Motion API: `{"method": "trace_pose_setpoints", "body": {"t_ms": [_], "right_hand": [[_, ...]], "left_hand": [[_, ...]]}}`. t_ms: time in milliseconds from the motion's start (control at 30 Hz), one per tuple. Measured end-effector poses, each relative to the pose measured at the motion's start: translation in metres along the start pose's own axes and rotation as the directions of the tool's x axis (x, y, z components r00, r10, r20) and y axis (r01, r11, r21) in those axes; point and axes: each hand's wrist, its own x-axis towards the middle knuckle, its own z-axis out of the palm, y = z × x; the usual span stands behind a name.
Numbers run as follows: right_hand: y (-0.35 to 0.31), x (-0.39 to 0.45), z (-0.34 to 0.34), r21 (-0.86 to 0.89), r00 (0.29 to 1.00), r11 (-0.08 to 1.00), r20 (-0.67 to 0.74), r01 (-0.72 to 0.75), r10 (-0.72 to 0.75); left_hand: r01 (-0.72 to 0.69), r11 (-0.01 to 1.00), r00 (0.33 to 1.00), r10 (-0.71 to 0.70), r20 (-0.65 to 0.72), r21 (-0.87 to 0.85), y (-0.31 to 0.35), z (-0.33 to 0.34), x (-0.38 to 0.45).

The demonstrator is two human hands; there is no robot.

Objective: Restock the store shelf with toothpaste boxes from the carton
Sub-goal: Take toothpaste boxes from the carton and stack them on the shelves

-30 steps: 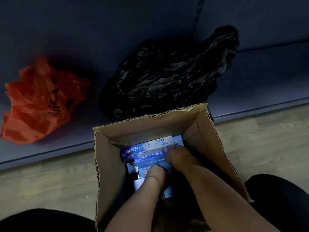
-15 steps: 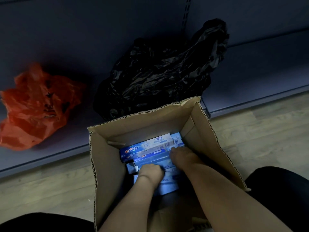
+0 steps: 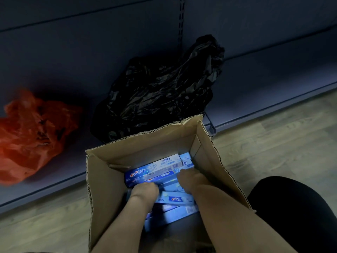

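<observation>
Toothpaste boxes (image 3: 156,172): lay stacked inside carton (image 3: 102,179) on floor | left hand (image 3: 145,191), right hand (image 3: 189,179): both among boxes, fingers hidden, grip unclear | handling: probably light, stiff, slick card; best pinched across long sides.

Dim light falls on a pale wood-plank floor (image 3: 273,143). Behind it rises a dark blue back panel (image 3: 91,52) with a slotted upright (image 3: 181,24), all in deep shadow.
</observation>
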Motion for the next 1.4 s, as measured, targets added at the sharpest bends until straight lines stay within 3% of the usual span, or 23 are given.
{"method": "trace_pose_setpoints", "body": {"t_ms": [200, 467, 933, 1400], "right_hand": [[0.001, 0.005, -0.004, -0.152, 0.994, 0.985, -0.048, 0.087, -0.095], [0.002, 0.002, -0.001, -0.207, 0.982, 0.968, -0.094, 0.143, -0.165], [-0.007, 0.005, -0.012, -0.441, 0.935, 0.863, -0.126, 0.247, -0.332], [-0.009, 0.002, -0.007, -0.258, 0.963, 0.940, -0.095, 0.221, -0.252]], "left_hand": [[-0.004, 1.000, 1.000, 0.004, 0.007, -0.019, 0.000, 0.005, 0.001], [-0.022, 0.999, 1.000, 0.022, 0.000, -0.026, 0.001, 0.005, 0.002], [-0.060, 0.998, 0.998, 0.059, -0.033, -0.031, 0.004, 0.003, 0.001], [-0.027, 0.997, 1.000, 0.026, -0.003, -0.079, 0.006, 0.002, -0.002]]}}
